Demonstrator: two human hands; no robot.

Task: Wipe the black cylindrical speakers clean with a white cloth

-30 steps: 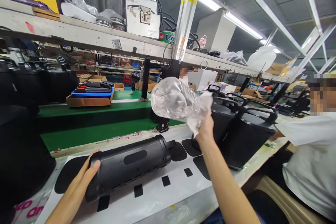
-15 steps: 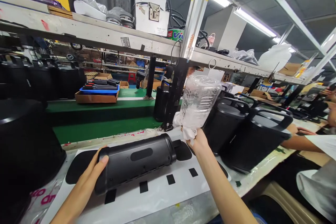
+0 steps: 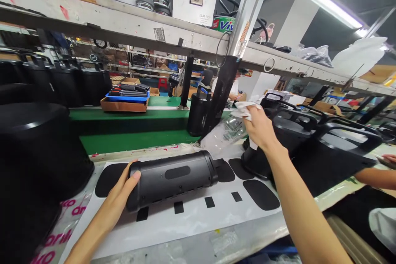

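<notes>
A black portable speaker [image 3: 173,179] lies on its side on a white sheet [image 3: 173,235]. My left hand [image 3: 128,183] is closed round its left end, thumb on the upper face. Beyond the speaker's right end, my right hand [image 3: 260,126] is raised, fingers closed on a crumpled white cloth [image 3: 244,110]. Just below and left of that hand, a clear plastic bottle [image 3: 224,134] leans at a slant, blurred. Whether the right hand also touches the bottle cannot be made out. Black rounded pads [image 3: 261,194] and small black squares [image 3: 209,202] lie on the sheet.
Black speakers with handles [image 3: 337,156] crowd the right side; a large black one [image 3: 37,152] stands at left. A black post [image 3: 221,90] and a loaded shelf [image 3: 123,18] rise ahead. Beyond runs a green bench [image 3: 123,142]. A co-worker's arm [image 3: 374,179] shows at right.
My right hand has risen and turned over with the cloth. The bottle, earlier upright above the hand, is now lower and tilted. My left hand keeps its hold; the view has shifted.
</notes>
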